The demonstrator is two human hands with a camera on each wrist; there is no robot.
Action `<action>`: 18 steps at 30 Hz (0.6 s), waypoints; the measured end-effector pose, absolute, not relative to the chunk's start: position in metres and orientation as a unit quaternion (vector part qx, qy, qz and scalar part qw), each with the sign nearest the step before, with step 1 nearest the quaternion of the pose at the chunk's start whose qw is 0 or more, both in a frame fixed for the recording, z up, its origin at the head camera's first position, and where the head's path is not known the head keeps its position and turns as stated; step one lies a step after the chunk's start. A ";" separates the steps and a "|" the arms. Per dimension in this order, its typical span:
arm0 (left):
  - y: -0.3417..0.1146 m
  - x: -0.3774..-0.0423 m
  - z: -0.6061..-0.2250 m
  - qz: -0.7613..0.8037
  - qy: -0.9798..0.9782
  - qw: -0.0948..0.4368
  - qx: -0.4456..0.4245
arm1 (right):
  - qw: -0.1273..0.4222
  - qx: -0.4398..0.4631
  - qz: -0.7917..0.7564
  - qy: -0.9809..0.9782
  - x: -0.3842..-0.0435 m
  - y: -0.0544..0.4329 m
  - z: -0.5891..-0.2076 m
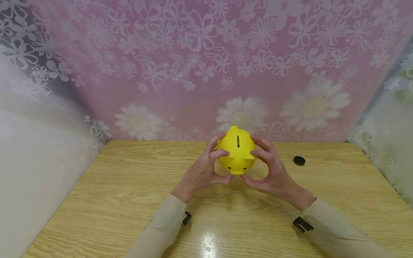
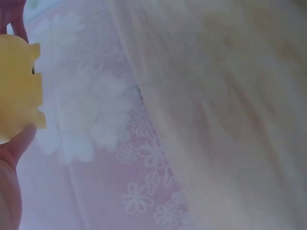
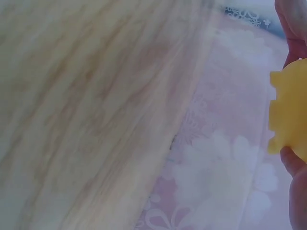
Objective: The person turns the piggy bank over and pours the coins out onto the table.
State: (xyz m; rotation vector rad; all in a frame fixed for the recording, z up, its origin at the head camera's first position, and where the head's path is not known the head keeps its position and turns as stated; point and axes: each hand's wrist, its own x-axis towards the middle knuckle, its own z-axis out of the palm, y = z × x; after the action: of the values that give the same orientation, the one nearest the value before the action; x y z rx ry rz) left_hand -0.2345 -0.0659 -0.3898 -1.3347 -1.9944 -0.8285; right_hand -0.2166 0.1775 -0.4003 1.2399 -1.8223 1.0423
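A yellow piggy bank point(image 1: 237, 152), with a dark coin slot along its back and two small black eyes, is held between both hands above the table. My left hand point(image 1: 206, 166) grips its left side in the head view, fingers curved over the body and thumb low near the snout. On the opposite side my right hand point(image 1: 274, 168) grips it in the same way. Stubby feet edge the piggy bank point(image 2: 17, 88) in the left wrist view, with a thumb pressed near one. The right wrist view catches the piggy bank point(image 3: 292, 110) at its right border.
A small black oval piece point(image 1: 299, 160) lies on the wooden table point(image 1: 129, 200), right of the hands. Behind the table's back edge hangs a pink flowered curtain point(image 1: 180, 96). Pale cloth hangs at both sides. Dark straps or clips point(image 1: 302, 224) show at the sleeves.
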 end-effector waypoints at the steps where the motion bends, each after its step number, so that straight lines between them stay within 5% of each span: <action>1: -0.067 -0.235 -0.390 -0.307 -0.748 0.302 -0.505 | 0.352 0.481 0.395 -0.699 -0.217 0.177 -0.401; 18: -0.067 -0.235 -0.393 -0.291 -0.764 0.299 -0.491 | 0.377 0.469 0.342 -0.721 -0.217 0.177 -0.400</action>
State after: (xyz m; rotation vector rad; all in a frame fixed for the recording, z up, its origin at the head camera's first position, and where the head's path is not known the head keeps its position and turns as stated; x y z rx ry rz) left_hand -0.2354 -0.0674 -0.3934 -1.3049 -2.0299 -0.7716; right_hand -0.2172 0.1771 -0.4000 1.1999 -1.8445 0.8758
